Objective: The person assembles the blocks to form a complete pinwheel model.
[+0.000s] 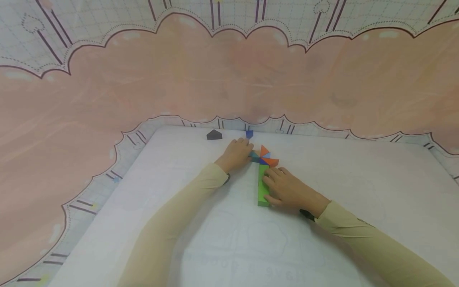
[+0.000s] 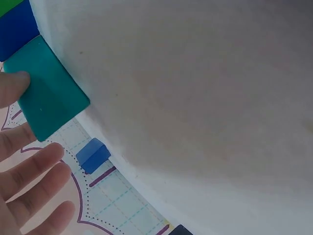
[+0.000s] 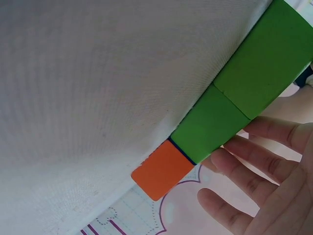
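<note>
In the head view, triangular blocks in orange (image 1: 273,162), light blue, dark blue and teal fan out from one point, like a pinwheel. Below it runs a straight green bar (image 1: 263,187); the right wrist view shows two green blocks (image 3: 210,122) end to end, with an orange block (image 3: 163,170) beyond. My left hand (image 1: 236,153) is at the fan's left side, its thumb and index finger pinching the teal block (image 2: 49,88). Along the bar's right side, my right hand (image 1: 287,186) touches the green blocks with fairly straight fingers, holding nothing between them.
A dark grey five-sided block (image 1: 214,135) and a blue block (image 1: 249,134) lie near the far edge of the white table (image 1: 358,191). Behind them hangs a pink-and-white patterned cloth (image 1: 229,75), which also runs along the table's sides.
</note>
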The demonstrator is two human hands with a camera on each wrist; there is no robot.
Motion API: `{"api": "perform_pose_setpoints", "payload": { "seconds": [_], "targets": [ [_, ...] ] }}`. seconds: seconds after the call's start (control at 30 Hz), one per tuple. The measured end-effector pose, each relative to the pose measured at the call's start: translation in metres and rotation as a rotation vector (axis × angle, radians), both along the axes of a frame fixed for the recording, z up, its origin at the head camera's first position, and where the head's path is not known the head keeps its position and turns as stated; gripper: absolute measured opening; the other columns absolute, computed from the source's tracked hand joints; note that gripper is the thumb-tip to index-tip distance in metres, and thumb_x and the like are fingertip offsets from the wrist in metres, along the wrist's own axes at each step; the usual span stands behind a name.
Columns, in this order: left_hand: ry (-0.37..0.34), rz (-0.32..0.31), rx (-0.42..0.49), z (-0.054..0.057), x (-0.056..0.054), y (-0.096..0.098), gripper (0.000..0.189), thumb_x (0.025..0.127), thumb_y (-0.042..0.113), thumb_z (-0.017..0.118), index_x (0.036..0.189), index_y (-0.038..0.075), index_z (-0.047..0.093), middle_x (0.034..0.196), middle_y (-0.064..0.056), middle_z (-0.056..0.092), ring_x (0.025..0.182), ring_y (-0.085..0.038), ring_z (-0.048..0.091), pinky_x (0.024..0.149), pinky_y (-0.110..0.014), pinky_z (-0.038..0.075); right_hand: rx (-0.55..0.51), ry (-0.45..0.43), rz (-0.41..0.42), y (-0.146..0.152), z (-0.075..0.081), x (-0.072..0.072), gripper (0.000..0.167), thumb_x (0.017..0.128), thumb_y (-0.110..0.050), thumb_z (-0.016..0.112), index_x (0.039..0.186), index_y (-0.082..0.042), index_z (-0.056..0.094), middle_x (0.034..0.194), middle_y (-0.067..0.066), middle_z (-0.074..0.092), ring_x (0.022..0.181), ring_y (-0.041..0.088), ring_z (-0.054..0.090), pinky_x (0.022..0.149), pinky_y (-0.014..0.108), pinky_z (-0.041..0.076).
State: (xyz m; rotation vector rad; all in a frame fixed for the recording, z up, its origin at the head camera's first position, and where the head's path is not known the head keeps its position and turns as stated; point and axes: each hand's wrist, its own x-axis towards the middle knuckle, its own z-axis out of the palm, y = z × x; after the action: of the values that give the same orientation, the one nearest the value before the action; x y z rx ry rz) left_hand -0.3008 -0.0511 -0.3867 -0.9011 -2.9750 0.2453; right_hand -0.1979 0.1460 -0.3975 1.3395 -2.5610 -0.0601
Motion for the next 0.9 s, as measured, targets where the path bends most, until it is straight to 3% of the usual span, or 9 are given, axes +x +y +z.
{"api": "perform_pose_setpoints", "payload": {
  "seconds": [0.2, 0.4, 0.9],
  "targets": [
    [0.010, 0.019, -0.015, -0.0009, 0.0018, -0.0055, 0.043, 0.091, 0.036, 0.058, 0.125, 0.009, 0.056, 0.123, -0.011, 0.055, 0.109, -0.024, 0.052, 0.094, -0.037, 0.044, 0.004, -0.012, -0.005, -0.0005, 0.0009, 0.0005, 0.043, 0.089, -0.041, 0.054, 0.110, -0.003, 0.054, 0.115, 0.013, 0.055, 0.109, 0.029, 0.054, 0.095, 0.044, 0.044],
    [0.017, 0.006, -0.015, -0.0022, 0.0014, -0.0068, 0.039, 0.092, 0.035, 0.057, 0.121, 0.009, 0.058, 0.115, -0.010, 0.056, 0.101, -0.022, 0.052, 0.089, -0.035, 0.045, 0.007, -0.024, -0.013, -0.0007, 0.0010, 0.0009, 0.042, 0.090, -0.041, 0.053, 0.110, -0.004, 0.054, 0.115, 0.013, 0.055, 0.110, 0.029, 0.054, 0.096, 0.044, 0.044],
    [0.028, -0.010, -0.018, -0.0002, 0.0033, -0.0058, 0.037, 0.093, 0.034, 0.056, 0.120, 0.008, 0.059, 0.114, -0.009, 0.057, 0.100, -0.022, 0.052, 0.087, -0.035, 0.046, -0.003, -0.001, -0.001, -0.0001, -0.0023, -0.0008, 0.043, 0.089, -0.041, 0.055, 0.110, -0.004, 0.054, 0.114, 0.012, 0.055, 0.109, 0.029, 0.054, 0.094, 0.044, 0.045]
  ]
}}
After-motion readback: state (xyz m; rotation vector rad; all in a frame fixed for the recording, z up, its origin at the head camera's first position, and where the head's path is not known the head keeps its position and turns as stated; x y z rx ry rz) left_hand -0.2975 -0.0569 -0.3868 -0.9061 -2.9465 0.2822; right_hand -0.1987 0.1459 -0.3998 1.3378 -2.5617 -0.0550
